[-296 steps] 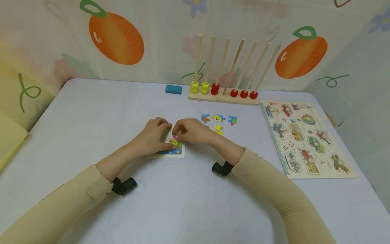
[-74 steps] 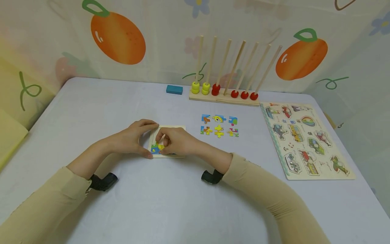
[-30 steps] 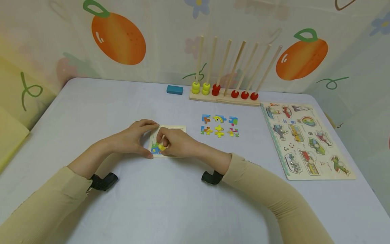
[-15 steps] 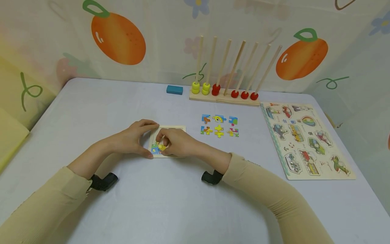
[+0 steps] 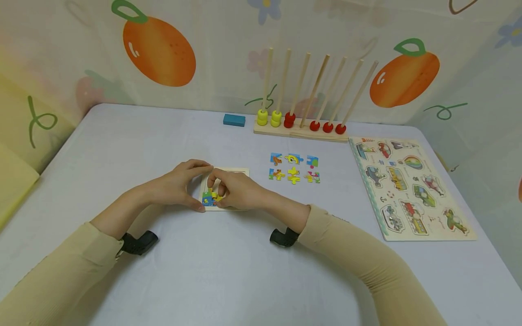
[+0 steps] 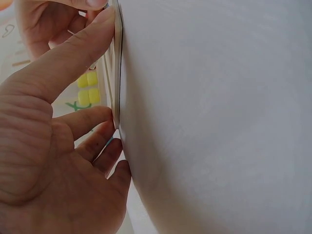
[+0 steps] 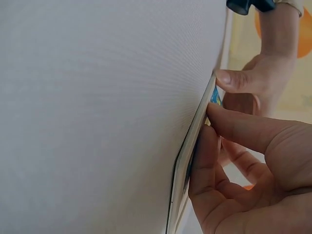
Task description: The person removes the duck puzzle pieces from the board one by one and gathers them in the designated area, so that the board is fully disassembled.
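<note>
A small wooden puzzle tray [image 5: 238,170] lies on the table in the head view. My left hand [image 5: 173,184] holds its left side, thumb at the near corner and fingers at the far corner. Over the tray is my right hand [image 5: 238,189], thumb and index finger pinching a yellow puzzle piece [image 5: 215,196] inside it. Blue and green pieces [image 5: 206,200] sit in the tray's near-left part; my right hand hides much of the rest. The right wrist view shows the right hand's fingertips [image 7: 210,109] at the tray's face.
Several loose puzzle pieces [image 5: 293,175] lie in two rows right of the tray. Behind stands a peg rack [image 5: 299,131] with yellow and red beads, beside a teal block [image 5: 234,120]. A large picture board [image 5: 412,190] lies at the right.
Since the oldest frame, a pink-marked piece has joined the lower loose row, and my left hand has drawn back to the tray's left edge. In the last second, both hands barely move.
</note>
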Tool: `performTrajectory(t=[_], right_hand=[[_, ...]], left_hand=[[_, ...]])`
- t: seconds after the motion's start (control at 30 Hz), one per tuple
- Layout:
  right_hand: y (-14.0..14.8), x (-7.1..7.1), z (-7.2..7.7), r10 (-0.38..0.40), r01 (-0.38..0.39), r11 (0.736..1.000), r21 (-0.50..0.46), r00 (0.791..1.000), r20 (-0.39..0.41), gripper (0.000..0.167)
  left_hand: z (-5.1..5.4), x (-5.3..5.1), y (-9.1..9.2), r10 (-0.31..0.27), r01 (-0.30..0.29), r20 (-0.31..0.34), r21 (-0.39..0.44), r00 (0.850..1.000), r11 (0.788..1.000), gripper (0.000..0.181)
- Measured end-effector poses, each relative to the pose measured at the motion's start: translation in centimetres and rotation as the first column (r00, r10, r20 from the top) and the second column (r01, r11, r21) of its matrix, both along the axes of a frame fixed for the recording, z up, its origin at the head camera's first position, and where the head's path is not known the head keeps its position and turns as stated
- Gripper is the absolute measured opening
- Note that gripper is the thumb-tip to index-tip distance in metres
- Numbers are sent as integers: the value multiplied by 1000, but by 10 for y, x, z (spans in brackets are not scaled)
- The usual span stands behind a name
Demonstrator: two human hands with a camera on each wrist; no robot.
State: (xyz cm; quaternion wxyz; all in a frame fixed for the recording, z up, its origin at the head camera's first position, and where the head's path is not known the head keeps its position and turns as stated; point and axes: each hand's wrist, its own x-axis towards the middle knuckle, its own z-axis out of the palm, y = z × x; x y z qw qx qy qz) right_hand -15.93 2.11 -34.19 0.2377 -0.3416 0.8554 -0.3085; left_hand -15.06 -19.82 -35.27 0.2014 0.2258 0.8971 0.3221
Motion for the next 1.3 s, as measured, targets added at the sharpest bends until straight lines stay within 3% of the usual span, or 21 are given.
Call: performTrajectory(t=[0.23, 0.5, 0.87, 1.3], right_hand=[[0, 0, 0, -10, 11, 999, -41, 1000, 25, 25], [-2, -2, -3, -78, 88, 992, -94, 991, 107, 11], [-2, -5, 5, -164, 184, 978, -95, 969, 183, 13], [25, -23, 24, -222, 262, 952, -156, 947, 233, 21]], left_hand=[[0, -1, 0, 5, -5, 3, -8, 1000, 1000, 97], [-1, -1, 0, 0, 0, -11, -7, 1000, 1000, 98], [-1, -2, 0, 2, -2, -2, -24, 1000, 1000, 98], [-2, -2, 0, 8, -8, -4, -31, 1000, 999, 100]])
